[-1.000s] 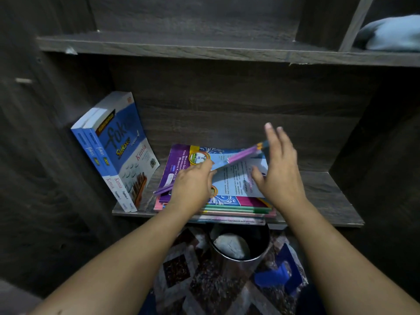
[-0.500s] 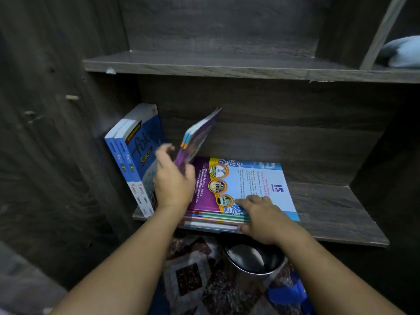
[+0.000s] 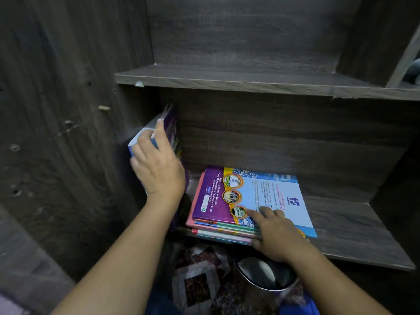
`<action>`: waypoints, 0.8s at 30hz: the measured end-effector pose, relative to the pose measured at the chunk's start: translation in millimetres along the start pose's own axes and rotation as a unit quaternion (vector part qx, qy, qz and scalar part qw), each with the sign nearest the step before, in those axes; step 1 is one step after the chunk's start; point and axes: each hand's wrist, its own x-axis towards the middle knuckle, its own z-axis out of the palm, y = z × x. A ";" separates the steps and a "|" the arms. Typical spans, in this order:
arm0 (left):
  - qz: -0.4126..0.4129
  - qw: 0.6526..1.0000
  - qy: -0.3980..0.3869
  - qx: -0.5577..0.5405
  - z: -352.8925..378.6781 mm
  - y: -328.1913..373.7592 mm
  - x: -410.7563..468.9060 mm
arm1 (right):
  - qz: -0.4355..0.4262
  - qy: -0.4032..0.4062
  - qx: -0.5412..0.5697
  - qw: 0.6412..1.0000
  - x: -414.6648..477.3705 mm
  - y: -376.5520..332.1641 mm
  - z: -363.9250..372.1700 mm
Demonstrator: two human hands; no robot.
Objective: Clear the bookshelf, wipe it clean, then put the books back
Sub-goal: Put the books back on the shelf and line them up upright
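Tilted in the left hand half a second ago, the thin book (image 3: pixel 170 126) now stands upright at the shelf's left end. Nearest, the right hand (image 3: pixel 277 233) pinches the front edge of the stack (image 3: pixel 216 201), fingers curled on the top cover. The stack lies flat on the shelf (image 3: pixel 352 235), long axis front to back, spines leftward. Farther left, the left hand (image 3: pixel 159 164), fingers nearly straight, presses the thin book against the blue books (image 3: pixel 136 144); the next book probably travels leftward, and the right hand is nearer it.
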 end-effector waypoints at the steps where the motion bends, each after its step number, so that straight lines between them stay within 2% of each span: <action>1: -0.012 0.999 0.010 0.037 3.0 -3.5 0.6 | 0.001 0.000 -0.001 1.000 0.2 -0.6 0.5; 5: -0.039 0.991 -0.007 0.128 7.8 -12.0 4.6 | 0.004 -0.002 -0.007 1.000 0.7 -2.6 0.2; 8: -0.045 0.989 -0.024 0.136 3.1 -3.3 0.0 | 0.000 -0.005 -0.005 1.000 0.3 -0.4 -1.6; 10: -0.016 0.993 -0.053 0.108 -4.3 9.2 -10.1 | 0.002 -0.007 0.005 1.000 1.3 3.1 -4.0; 13: 0.067 0.990 -0.119 -0.024 -11.8 27.9 -29.8 | 0.025 -0.009 0.006 1.000 2.4 9.9 -7.0; 15: 0.154 0.963 -0.189 -0.114 -8.9 37.5 -43.9 | 0.047 -0.011 0.000 0.999 1.6 15.6 -8.3; 18: 0.260 0.897 -0.317 -0.164 -2.7 47.7 -65.2 | 0.064 -0.012 -0.003 0.998 -0.6 25.7 -11.2; 21: 0.313 0.856 -0.375 -0.169 5.5 52.0 -78.3 | 0.071 -0.018 0.003 0.997 -1.6 33.8 -16.4; 24: 0.336 0.832 -0.408 -0.168 12.1 56.1 -86.9 | 0.078 -0.027 0.010 0.997 -4.1 42.3 -19.6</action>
